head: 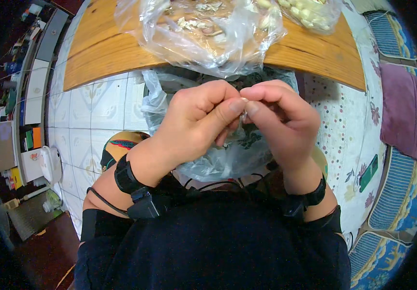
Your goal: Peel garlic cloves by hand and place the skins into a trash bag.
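My left hand (201, 119) and my right hand (284, 119) meet at the fingertips, pinching a small pale garlic clove (244, 99) between them; a thin scrap of papery skin hangs below it. Most of the clove is hidden by the fingers. Beneath both hands stands a bin lined with a translucent plastic bag (226, 163), with dark scraps inside. On the wooden table in front, a clear plastic bag (208, 54) lies spread open with garlic skins (194, 23) and some cloves. A second clear bag (310, 14), at the table's right, holds many pale peeled cloves.
The curved edge of the wooden table (107, 61) lies just beyond the hands. To the right are a patterned cloth (339, 145) with a green phone-like object (369, 173) and a purple cushion (402, 112). Shelves and drawers (36, 90) line the left side, beyond the tiled floor.
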Tool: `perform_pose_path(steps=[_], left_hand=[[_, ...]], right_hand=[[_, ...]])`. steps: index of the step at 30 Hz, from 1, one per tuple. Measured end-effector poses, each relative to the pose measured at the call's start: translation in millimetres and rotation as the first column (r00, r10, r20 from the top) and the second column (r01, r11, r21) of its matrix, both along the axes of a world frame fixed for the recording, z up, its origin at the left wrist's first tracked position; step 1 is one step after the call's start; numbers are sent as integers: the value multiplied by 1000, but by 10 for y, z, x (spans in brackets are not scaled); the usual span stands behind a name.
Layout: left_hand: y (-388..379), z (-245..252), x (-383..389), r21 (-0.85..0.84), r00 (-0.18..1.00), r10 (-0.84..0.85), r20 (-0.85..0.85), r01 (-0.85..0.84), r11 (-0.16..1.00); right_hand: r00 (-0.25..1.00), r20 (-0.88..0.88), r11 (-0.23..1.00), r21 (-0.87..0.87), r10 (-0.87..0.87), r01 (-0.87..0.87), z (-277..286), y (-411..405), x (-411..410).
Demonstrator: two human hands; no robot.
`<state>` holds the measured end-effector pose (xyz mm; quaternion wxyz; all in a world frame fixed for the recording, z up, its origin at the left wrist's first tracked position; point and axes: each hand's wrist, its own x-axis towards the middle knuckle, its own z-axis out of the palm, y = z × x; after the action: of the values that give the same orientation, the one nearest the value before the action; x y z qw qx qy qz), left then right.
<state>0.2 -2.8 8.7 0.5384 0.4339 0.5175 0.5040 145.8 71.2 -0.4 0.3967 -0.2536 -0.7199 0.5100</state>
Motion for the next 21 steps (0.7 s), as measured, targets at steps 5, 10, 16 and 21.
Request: perform_pose_path(steps=[5,10,16,21], left_hand=[[-28,-27,21,113,999,-32,-13,33,993],[-8,6,-30,12,990,-28,141,26,1000],[16,-82,-66,105,984,27,-175,-9,994],[24,-46,-53,-6,998,48,46,-47,999]], right_hand=[[995,-46,815,-571,83,-95,70,36,28],[979,-171,771,-608,106,-190,-29,57,1],[976,-180,729,-651,124,-212,55,46,-8],[985,-102,905,-391,142,-170,18,44,-1]])
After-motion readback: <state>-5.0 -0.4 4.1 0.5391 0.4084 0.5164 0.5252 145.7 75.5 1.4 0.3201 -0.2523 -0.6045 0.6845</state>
